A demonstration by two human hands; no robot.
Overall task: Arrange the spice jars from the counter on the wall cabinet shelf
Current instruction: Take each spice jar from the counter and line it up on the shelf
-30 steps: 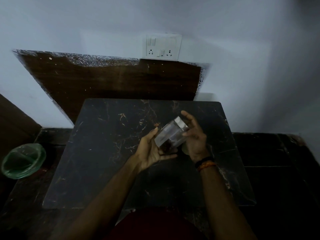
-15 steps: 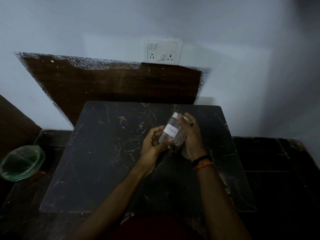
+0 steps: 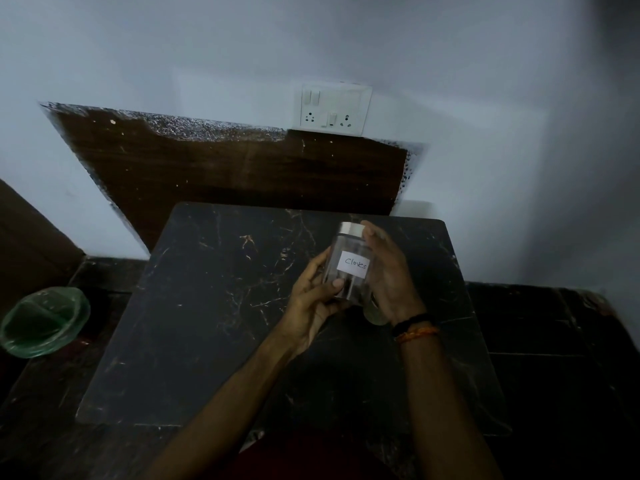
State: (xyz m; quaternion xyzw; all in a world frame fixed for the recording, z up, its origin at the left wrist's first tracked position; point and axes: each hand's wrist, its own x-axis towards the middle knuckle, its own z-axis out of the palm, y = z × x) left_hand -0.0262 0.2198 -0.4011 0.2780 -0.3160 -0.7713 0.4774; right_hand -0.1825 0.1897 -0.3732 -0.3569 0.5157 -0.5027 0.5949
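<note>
A clear spice jar with a silver lid and a white label reading "cloves" is held upright above the dark marble counter. My left hand grips its lower left side, thumb across the front. My right hand wraps the jar's right side, fingertips at the lid. Dark spice lies in the jar's bottom. A second round object shows partly under my right wrist. No cabinet shelf is in view.
A dark wooden panel leans against the white wall behind the counter. A white switch and socket plate sits above it. A green-lined bin stands on the floor at the left.
The jar has turned from lying tilted to upright, and its label now faces me. Both hands shifted slightly up and right with it.
</note>
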